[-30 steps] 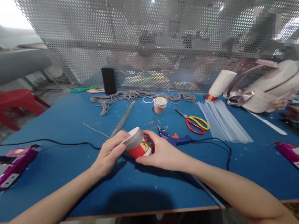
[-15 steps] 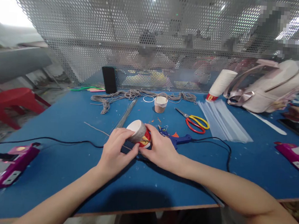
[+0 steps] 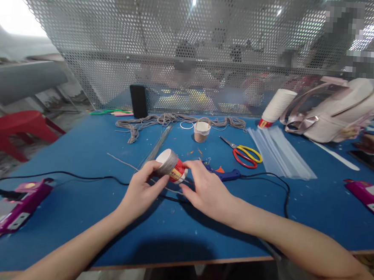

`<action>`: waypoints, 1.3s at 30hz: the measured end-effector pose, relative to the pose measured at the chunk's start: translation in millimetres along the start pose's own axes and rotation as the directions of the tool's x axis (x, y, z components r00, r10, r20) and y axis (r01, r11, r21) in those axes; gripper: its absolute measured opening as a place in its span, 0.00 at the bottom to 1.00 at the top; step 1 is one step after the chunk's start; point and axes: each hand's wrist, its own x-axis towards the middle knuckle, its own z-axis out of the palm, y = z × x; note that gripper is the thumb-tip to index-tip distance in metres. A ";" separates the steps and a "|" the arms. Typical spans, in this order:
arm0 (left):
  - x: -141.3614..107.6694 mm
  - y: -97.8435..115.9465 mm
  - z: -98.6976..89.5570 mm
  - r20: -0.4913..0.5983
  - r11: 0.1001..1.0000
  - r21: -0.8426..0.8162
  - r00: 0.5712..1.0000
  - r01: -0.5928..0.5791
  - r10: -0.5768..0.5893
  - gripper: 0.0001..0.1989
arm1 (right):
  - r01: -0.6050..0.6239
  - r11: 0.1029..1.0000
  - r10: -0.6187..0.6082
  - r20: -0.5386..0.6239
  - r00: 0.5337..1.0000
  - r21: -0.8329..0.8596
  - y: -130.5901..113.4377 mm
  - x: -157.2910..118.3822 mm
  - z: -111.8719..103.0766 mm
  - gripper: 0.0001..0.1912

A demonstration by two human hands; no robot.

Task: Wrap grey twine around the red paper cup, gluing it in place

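Tilted on its side above the table is a red and white paper cup [image 3: 178, 172], its half nearest the white mouth wrapped in grey cord [image 3: 168, 163]. My left hand [image 3: 143, 184] grips it by the wrapped part, thumb below and fingers over the mouth side. At the cup's base, my right hand [image 3: 206, 188] has its thumb and fingers closed around a strand of the cord, with the fingertips against or close to the cup. A loose cord end trails over the table to the left. Behind my right hand lies a blue glue gun [image 3: 227, 175], partly hidden.
Beyond stand a small basket-like cup [image 3: 201, 132], scissors [image 3: 245, 155], a grey cord bundle [image 3: 163, 119], a black phone [image 3: 139, 101], stacked paper cups [image 3: 277, 106] and clear plastic strips [image 3: 278, 153]. Purple power strips [image 3: 17, 213] sit at both sides; black cables cross the table. A backpack [image 3: 336, 112] rests right.
The cup has turned slightly in my left hand, showing more of its red side. My right hand has eased off the cup toward the right, and cord strands now show between it and the cup.
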 end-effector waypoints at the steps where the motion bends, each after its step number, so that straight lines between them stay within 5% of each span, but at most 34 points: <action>1: 0.6 0.2 -0.3 0.007 1.000 -0.010 1.000 0.016 -0.016 0.06 | 0.015 1.000 -0.015 0.037 0.999 -0.003 -4.3 -2.9 -6.7 0.19; 3: 1.5 0.0 -0.9 0.011 0.999 -0.024 0.999 0.034 -0.033 0.06 | 0.141 0.990 -0.144 0.186 0.972 0.028 -13.9 -11.8 -21.6 0.16; 5: 2.2 -0.6 -1.4 0.002 0.999 -0.029 0.999 0.040 -0.040 0.06 | 0.362 0.922 -0.385 0.373 0.844 0.135 -21.2 -23.4 -36.2 0.14; 7: 2.6 -0.9 -1.9 -0.015 0.999 -0.032 0.999 0.043 -0.044 0.07 | 0.449 0.883 -0.465 0.401 0.789 0.138 -21.8 -34.0 -47.4 0.12; 10: 2.9 0.1 -2.6 -0.021 0.998 -0.048 0.998 0.051 -0.052 0.07 | 0.390 0.921 -0.376 0.293 0.879 0.014 -5.0 -40.8 -54.1 0.12; 14: 3.9 1.4 -3.2 -0.022 0.998 -0.048 0.999 0.048 -0.049 0.06 | 0.115 0.970 -0.097 0.097 0.991 -0.214 39.8 -37.4 -49.2 0.13; 16: 4.8 0.9 -3.0 -0.027 0.998 -0.036 0.999 0.044 -0.045 0.06 | 0.020 0.949 0.017 0.114 0.993 -0.316 60.3 -35.9 -45.3 0.18; 20: 7.0 -1.8 -1.3 0.002 0.998 -0.032 0.999 0.046 -0.046 0.06 | 0.084 0.934 0.003 0.243 0.970 -0.348 81.5 -31.4 -38.6 0.30; 25: 9.0 -6.1 1.0 0.042 0.995 -0.018 0.995 0.095 -0.095 0.07 | 0.164 0.904 -0.059 0.265 0.962 -0.395 90.5 -18.3 -31.2 0.21; 29: 10.4 -7.6 2.3 0.058 0.987 -0.053 0.988 0.150 -0.147 0.08 | 0.042 0.990 -0.039 0.030 0.999 -0.134 93.4 -18.4 -29.9 0.17; 32: 11.5 -6.8 3.9 0.063 0.980 -0.095 0.984 0.174 -0.169 0.09 | -0.089 0.964 0.136 -0.174 0.975 0.252 80.9 -21.7 -35.9 0.21; 35: 12.3 -6.6 6.0 0.060 0.978 -0.119 0.985 0.169 -0.163 0.09 | -0.214 0.834 0.300 -0.092 0.950 0.509 58.1 -19.0 -39.9 0.11; 39: 13.9 -8.9 8.3 0.026 0.984 -0.104 0.990 0.143 -0.141 0.08 | -0.241 0.716 0.306 0.016 0.952 0.655 37.6 -10.2 -25.2 0.06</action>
